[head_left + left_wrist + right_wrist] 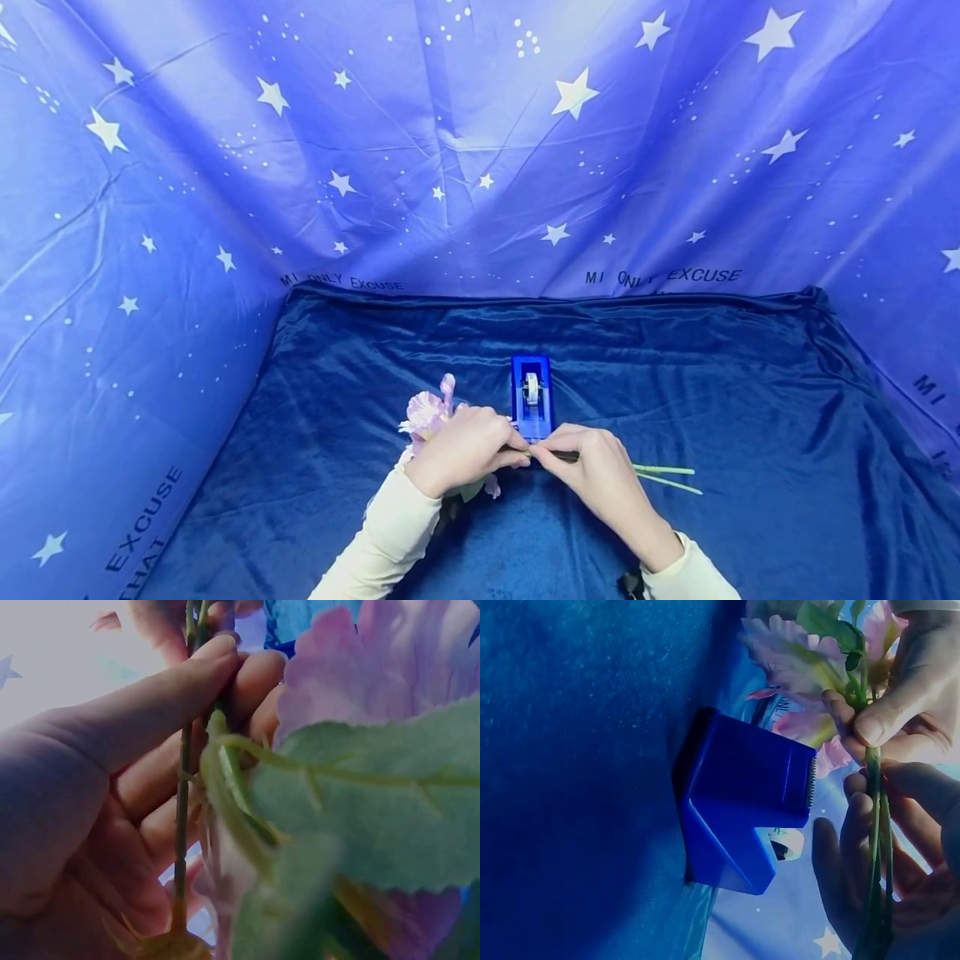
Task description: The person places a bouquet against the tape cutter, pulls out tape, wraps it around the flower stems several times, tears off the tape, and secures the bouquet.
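Note:
Pink-lilac artificial flowers [423, 414] with green leaves [375, 795] stick out to the left of my left hand [474, 446]. That hand pinches their green stems [875, 847] between thumb and fingers, just below the leaves. Close beside it, my right hand [596, 467] holds the same stems with thumb and fingertips. The two stem ends [667, 471] come out past the right hand, slightly spread. Just beyond the fingertips stands a blue tape dispenser [531, 398], its toothed cutting edge [812, 782] facing the hands. A roll of tape [787, 844] sits in it.
Dark blue, wrinkled cloth [360, 358] covers the table. Behind it and at both sides hang blue-violet curtains [450, 150] printed with white stars and lettering. A small black object [632, 583] shows by the right sleeve.

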`<state>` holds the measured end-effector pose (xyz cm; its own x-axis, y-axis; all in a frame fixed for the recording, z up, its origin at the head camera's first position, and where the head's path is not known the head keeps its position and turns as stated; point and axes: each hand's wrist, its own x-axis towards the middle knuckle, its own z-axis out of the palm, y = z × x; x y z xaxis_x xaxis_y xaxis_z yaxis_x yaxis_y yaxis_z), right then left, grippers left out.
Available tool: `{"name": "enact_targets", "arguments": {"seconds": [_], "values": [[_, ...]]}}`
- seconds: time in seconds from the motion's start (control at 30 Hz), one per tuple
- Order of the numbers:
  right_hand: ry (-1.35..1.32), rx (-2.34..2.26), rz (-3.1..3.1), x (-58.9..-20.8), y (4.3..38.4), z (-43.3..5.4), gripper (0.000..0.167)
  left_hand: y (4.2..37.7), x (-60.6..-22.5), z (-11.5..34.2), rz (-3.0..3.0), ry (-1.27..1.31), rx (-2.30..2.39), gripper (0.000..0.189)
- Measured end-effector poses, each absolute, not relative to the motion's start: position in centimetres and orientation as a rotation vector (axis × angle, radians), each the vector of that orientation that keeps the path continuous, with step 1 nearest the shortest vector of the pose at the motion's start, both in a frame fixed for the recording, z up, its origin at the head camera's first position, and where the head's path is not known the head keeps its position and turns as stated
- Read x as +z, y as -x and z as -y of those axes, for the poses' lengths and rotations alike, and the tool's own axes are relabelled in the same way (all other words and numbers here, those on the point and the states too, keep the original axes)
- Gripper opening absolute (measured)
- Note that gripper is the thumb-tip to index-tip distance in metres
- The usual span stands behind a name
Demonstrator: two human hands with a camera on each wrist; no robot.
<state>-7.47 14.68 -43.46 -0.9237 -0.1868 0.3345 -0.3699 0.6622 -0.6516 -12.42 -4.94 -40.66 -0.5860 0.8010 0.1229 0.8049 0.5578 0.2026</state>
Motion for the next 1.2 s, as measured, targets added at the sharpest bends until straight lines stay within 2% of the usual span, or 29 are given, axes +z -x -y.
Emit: {"name": "enact_targets", "arguments": {"seconds": [0.57, 1.2], "values": [[-0.423, 1.162, 2.623, -43.6, 7.9, -14.8, 0.003, 11.9, -40.8, 4.8, 2.689, 1.334, -0.282, 0.009], [-0.227, 1.267, 2.743, -42.5, 8.0, -14.5, 0.005, 10.9, -41.0, 4.6, 2.462, 1.179, -0.107, 0.003]]}}
